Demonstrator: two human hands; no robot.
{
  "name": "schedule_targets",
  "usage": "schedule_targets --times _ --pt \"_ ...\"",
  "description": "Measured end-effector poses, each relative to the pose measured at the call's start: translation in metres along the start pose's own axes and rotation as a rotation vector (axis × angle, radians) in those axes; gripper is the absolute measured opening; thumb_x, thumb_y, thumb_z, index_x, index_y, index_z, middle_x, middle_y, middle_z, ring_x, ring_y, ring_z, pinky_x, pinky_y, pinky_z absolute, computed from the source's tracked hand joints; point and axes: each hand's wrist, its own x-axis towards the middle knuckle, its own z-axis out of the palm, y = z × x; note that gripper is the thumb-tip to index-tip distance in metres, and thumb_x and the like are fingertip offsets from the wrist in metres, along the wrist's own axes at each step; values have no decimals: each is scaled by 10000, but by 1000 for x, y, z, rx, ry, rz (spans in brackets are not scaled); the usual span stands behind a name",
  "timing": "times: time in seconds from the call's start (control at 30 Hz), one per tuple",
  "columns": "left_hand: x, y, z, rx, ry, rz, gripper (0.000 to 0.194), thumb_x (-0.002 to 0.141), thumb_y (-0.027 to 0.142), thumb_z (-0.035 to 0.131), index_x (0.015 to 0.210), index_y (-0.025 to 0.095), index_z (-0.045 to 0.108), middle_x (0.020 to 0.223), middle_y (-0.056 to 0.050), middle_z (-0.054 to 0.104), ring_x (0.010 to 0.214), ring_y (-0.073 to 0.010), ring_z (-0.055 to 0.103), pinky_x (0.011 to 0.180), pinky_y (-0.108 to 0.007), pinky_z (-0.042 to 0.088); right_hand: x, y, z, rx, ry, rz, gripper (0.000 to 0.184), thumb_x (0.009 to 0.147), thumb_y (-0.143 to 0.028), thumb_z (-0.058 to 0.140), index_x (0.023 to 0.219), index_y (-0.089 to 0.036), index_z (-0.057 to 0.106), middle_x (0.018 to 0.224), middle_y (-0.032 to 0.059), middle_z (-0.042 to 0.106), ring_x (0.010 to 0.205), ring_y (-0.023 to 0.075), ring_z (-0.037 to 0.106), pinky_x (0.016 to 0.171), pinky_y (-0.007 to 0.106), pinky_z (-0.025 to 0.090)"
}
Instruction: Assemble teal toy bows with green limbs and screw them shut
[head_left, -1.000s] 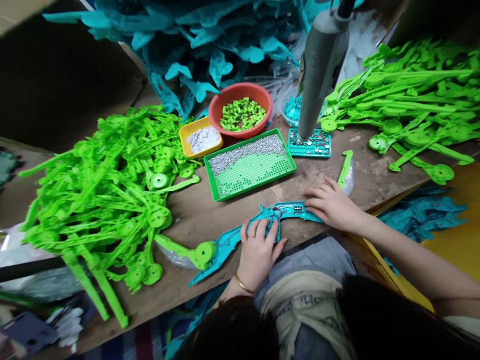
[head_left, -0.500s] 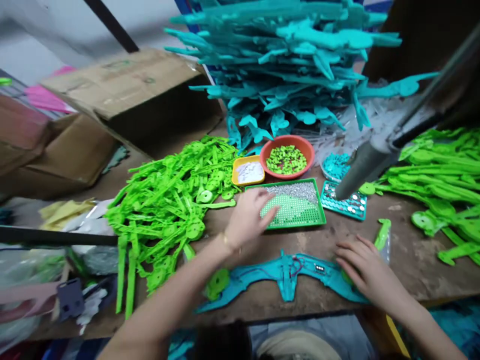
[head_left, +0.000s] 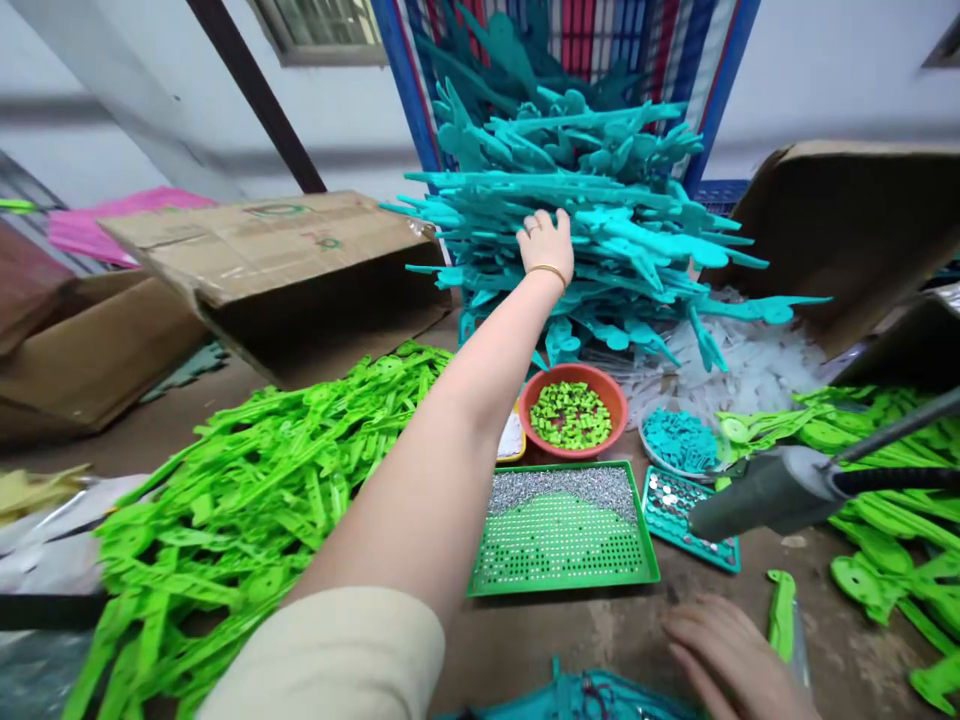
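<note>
left hand (head_left: 547, 246) moved from green tray (head_left: 564, 587) to teal pile (head_left: 615, 195)

The left hand (head_left: 547, 243) reaches far forward, arm (head_left: 431, 460) outstretched, while the right hand (head_left: 735, 650) curves palm-down close in.

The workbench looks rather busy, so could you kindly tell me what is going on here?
A person's left hand reaches forward to a pile of teal parts; whether its fingers grip one is hard to tell. The right hand, blurred, is at the near side of the workbench, close to a wired teal piece that the bottom edge cuts off. A green tray of small metal pieces lies between that piece and the pile.
</note>
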Motion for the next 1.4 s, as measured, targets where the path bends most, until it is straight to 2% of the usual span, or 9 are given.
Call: schedule_targets --times 0.1,0.3,0.47,0.57,0.7,0.83,0.97,1.27,1.4 --pt "6 -19 -2 52 -225 32 438 940 138 332 1365 124 438 1285 -217 564 1213 -310 538 973 -436 421 4 -9 10 68 -46 1 156 875 -165 519 1006 -223 583 845 9 731 761 149 708 813 290 592" --pt "-36 -55 -11 87 -265 69 380 957 276 365 1291 149 493 1190 -206 626 1122 -317 606 926 -436 457 29 -33 3 326 -77 174 283 876 -206 558 1149 -277 579 1053 50 715 968 188 684 849 338 582" --pt "-63 -58 -43 102 -282 86 385 931 418 431 1195 175 570 1145 -171 642 1080 -314 612 900 -414 471 127 -16 13 1115 389 837 515 856 -498 578 1285 -245 449 1369 156 530 1037 229 673 879 401 576" --pt "-70 -54 -64 115 -163 100 437 940 427 394 1242 144 536 1281 -192 550 1207 -324 518 979 -418 418 191 8 25 1535 643 1051 469 884 -574 483 1178 -209 462 1235 172 596 976 220 701 828 354 593" --pt "-60 -61 -80 197 41 105 516 886 326 500 1347 100 443 1432 -208 401 1370 -360 315 1093 -465 271 254 40 32 1427 899 1081 436 936 -590 311 1026 -210 504 988 80 666 804 146 717 680 265 599" --pt "-35 -83 -80 222 -44 45 603 918 343 480 1454 119 322 1517 -207 298 1430 -392 182 1120 -564 162 312 82 35 1283 958 1154 422 969 -533 230 1012 -210 499 805 18 653 673 99 688 577 206 557" --pt "-18 -99 -75 200 -103 33 569 962 390 420 1471 167 294 1443 -179 413 1344 -353 354 1060 -548 284 352 121 38 1135 937 1255 478 909 -616 360 1016 -181 528 718 23 624 592 139 662 453 218 486" --pt "-31 -107 -81 189 -62 12 424 881 294 515 1208 29 568 1402 -244 426 1362 -375 322 1102 -499 249 301 123 58 777 691 1170 681 935 -608 13 1035 -176 530 726 25 632 588 94 632 488 191 505" --pt "-52 -121 -102 74 -142 -16 559 822 303 615 1290 49 447 1299 -231 519 1246 -388 484 1054 -493 365 257 116 102 562 295 1113 390 974 -464 360 1036 -155 590 896 49 672 753 115 646 662 251 549"
